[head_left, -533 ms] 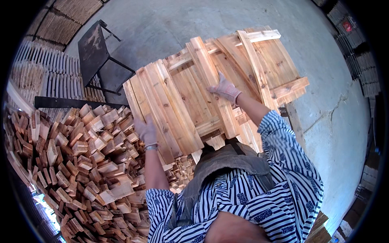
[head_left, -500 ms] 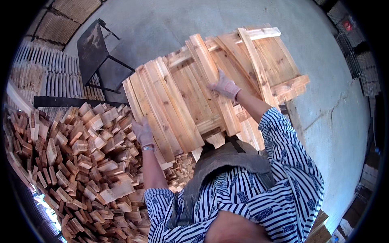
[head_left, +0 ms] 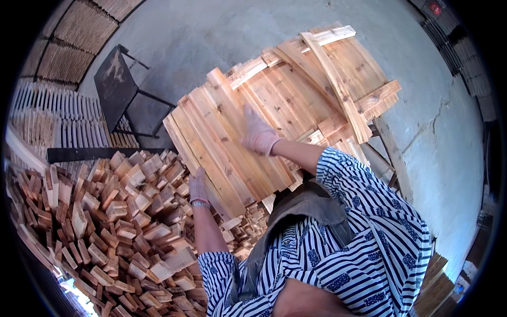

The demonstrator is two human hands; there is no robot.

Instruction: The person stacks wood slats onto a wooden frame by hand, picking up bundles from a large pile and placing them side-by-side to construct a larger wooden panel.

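Note:
A row of pale planks (head_left: 222, 140) lies side by side on a wooden stack in front of me. My left hand (head_left: 197, 187), gloved, is against the outer edge of the leftmost plank, one digit stretched upward. The other fingers are partly hidden. Slightly blurred, my gloved right hand (head_left: 259, 132) lies with fingers extended against the right side of a raised plank (head_left: 224, 87) at the row's right end. Farther right, a narrow board (head_left: 338, 84) and a second one beside it (head_left: 303, 68) lie slanted across the stack.
Short wood offcuts (head_left: 127, 222) are heaped at the left. A black metal stand (head_left: 116, 87) is beyond them, near stacked slats (head_left: 74, 111). Concrete floor (head_left: 417, 68) lies beyond and to the right, where a wooden support leg (head_left: 393, 156) shows under the stack.
My right hand has moved left with the raised plank, which is now up against the row. More of the boards beneath shows to its right. My left hand stays at the edge.

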